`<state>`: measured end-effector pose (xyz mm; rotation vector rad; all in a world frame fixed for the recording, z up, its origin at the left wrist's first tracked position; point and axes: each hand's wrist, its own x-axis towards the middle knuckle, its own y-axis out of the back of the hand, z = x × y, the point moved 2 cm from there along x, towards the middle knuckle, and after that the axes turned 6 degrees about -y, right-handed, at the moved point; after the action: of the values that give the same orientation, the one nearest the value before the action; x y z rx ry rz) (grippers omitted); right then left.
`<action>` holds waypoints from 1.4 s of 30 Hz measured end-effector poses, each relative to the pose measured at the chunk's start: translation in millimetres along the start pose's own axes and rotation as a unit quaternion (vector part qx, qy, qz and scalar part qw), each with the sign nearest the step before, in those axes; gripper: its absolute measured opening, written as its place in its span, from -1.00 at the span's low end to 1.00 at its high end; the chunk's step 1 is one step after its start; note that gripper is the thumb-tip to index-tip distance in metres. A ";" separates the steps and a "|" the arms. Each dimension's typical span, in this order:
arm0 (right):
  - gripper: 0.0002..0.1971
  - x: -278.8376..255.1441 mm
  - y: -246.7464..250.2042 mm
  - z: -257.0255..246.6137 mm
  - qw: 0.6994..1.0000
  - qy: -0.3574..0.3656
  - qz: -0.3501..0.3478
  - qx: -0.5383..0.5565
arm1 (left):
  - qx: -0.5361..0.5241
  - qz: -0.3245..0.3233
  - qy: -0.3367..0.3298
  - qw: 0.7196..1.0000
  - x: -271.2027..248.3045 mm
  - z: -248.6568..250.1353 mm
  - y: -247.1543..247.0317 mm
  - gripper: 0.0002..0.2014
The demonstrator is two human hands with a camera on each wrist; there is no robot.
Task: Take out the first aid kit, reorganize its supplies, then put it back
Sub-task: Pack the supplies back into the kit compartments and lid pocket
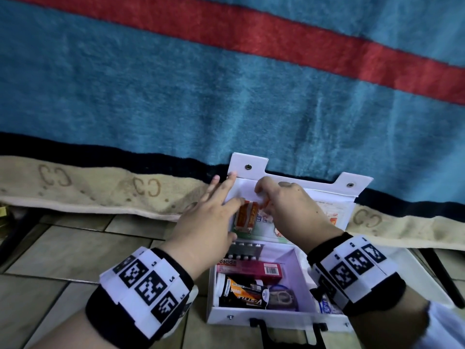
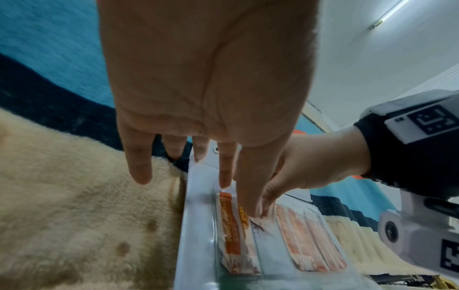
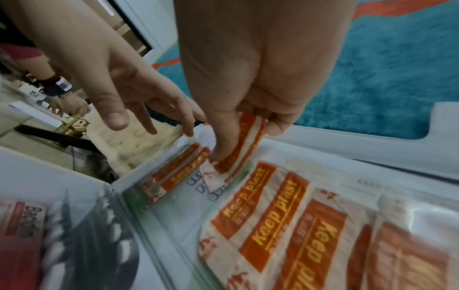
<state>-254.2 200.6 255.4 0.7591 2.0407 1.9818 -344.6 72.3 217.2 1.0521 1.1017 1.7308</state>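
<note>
Two hands work over our open white first aid kit box on the tiled floor. Our left hand lies flat with straight fingers on the clear lid pocket. Our right hand pinches one orange and white plaster strip at the pocket mouth. We should hold the pocket still and slide the strip in straight, beside the others.

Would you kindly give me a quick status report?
Left hand open, fingers on lid pocket. Right hand pinching plaster strip, sliding it in. Kit open. Nothing in the way.
</note>
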 end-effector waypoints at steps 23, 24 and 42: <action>-0.58 -0.7 5.0 -4.4 0.999 -0.002 0.006 -0.036 | 0.001 0.002 0.001 1.000 0.5 -0.4 -1.0 -0.39; -0.59 -1.5 6.5 -3.3 1.000 -0.014 0.016 -0.022 | 0.001 0.001 0.001 1.000 0.5 -0.1 -0.8 -0.39; -0.60 1.9 -4.9 -3.5 0.997 -0.012 0.041 -0.071 | -0.002 0.000 -0.001 1.000 0.2 0.8 -0.9 -0.38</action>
<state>-258.6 198.6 251.3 0.8436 1.8605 2.1245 -343.7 72.9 216.6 1.0499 1.0967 1.7316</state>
